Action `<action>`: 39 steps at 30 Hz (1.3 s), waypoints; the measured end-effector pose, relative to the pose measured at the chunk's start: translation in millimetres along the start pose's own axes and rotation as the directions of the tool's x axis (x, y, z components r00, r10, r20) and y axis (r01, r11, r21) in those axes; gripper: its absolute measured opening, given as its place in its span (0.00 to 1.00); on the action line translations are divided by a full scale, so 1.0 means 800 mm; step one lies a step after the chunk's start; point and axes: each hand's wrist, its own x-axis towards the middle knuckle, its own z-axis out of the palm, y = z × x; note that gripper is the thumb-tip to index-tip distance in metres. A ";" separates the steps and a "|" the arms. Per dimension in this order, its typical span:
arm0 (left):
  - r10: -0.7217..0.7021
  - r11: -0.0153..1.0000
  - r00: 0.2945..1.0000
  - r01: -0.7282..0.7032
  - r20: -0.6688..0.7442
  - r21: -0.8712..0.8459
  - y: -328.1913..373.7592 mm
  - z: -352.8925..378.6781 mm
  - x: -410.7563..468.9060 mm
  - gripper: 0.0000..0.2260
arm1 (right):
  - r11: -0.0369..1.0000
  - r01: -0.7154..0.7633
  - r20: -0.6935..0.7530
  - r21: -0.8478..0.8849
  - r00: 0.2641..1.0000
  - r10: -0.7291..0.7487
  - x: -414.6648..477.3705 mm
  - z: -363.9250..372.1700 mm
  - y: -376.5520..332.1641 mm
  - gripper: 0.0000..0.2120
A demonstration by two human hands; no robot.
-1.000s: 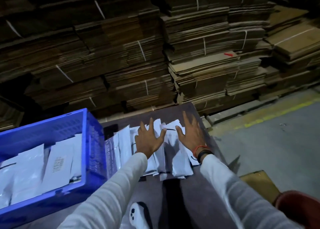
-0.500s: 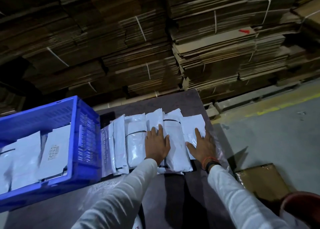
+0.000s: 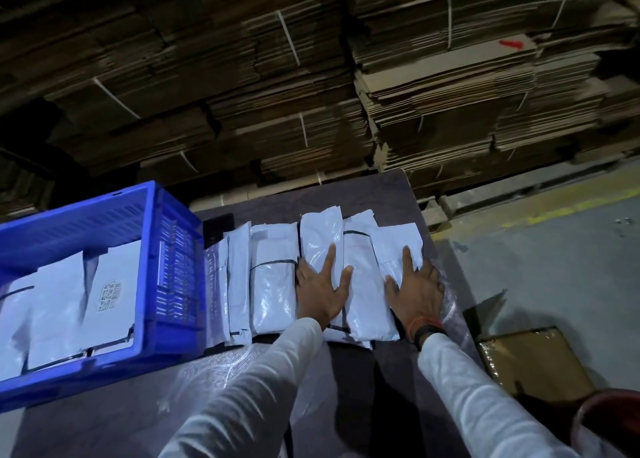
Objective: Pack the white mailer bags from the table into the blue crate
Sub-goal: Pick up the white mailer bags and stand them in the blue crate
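Two hands lay palm down on the row of bags (image 3: 273, 295) on the tabletop (image 3: 381, 194), fingers straight and spread, gripping nothing. The left hand (image 3: 320, 295) pressed on the fourth bag counted from the crate (image 3: 173, 250), its thumb reaching toward the fifth. The right hand (image 3: 417, 291) rested on the sixth, rightmost bag, near the tabletop's right edge. Its thumb touched the fifth bag, which lay between the two hands.

Six bags could be counted in the row, side by side and overlapping, their long sides running away from the person. Edges of others showed beneath, near the sleeves, too hidden to count. The leftmost bag touched the crate's right wall.

One blue crate stood at the tabletop's left end, just beside the row. Inside it at least three packed bags (image 3: 110, 284) leaned overlapping, one with a printed label; the crate's left part ran out of view.

One sheet of clear film (image 3: 225, 364) lay on the tabletop in front of the crate. Two bands (image 3: 425, 328), one orange and one black, circled the right wrist. Stacks of flat cardboard (image 3: 277, 87) rose behind the tabletop. One brown box (image 3: 533, 364) sat on the floor (image 3: 554, 267) to the right.
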 end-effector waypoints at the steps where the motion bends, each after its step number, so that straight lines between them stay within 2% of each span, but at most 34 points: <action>1: -0.002 1.000 1.000 0.002 0.000 0.013 0.001 0.002 0.000 0.30 | 1.000 -0.001 -0.004 -0.001 1.000 0.001 0.001 -0.001 0.000 0.35; 8: -0.025 0.997 0.998 0.021 -0.066 -0.068 0.005 0.003 0.010 0.30 | 1.000 -0.010 -0.023 -0.019 1.000 0.009 0.006 0.002 -0.002 0.40; 11: -0.028 0.992 0.995 0.015 -0.099 -0.125 0.004 -0.001 0.016 0.31 | 0.999 0.018 -0.030 -0.038 0.999 -0.019 0.007 0.004 -0.007 0.37; 17: 0.051 0.985 0.968 -0.089 -0.244 -0.148 0.009 -0.019 0.003 0.31 | 1.000 0.023 -0.097 0.014 0.995 -0.022 -0.001 0.011 -0.013 0.32; 23: 0.134 0.970 0.945 -0.187 -0.298 -0.156 0.023 -0.047 -0.002 0.31 | 0.992 0.003 -0.159 0.123 0.987 0.017 -0.006 0.005 -0.009 0.31; 27: 0.160 0.959 0.928 -0.227 -0.336 -0.169 0.039 -0.076 -0.006 0.31 | 0.987 0.039 -0.234 0.156 0.972 -0.002 -0.010 -0.018 -0.022 0.29; 34: 0.292 0.943 0.843 -0.332 -0.451 -0.009 0.026 -0.170 -0.014 0.32 | 0.961 0.205 -0.377 0.182 0.918 -0.125 -0.023 -0.085 -0.137 0.27; 39: 0.219 0.962 0.826 -0.273 -0.519 -0.029 -0.045 -0.262 -0.028 0.31 | 0.914 0.348 -0.417 0.207 0.877 -0.239 -0.065 -0.102 -0.278 0.27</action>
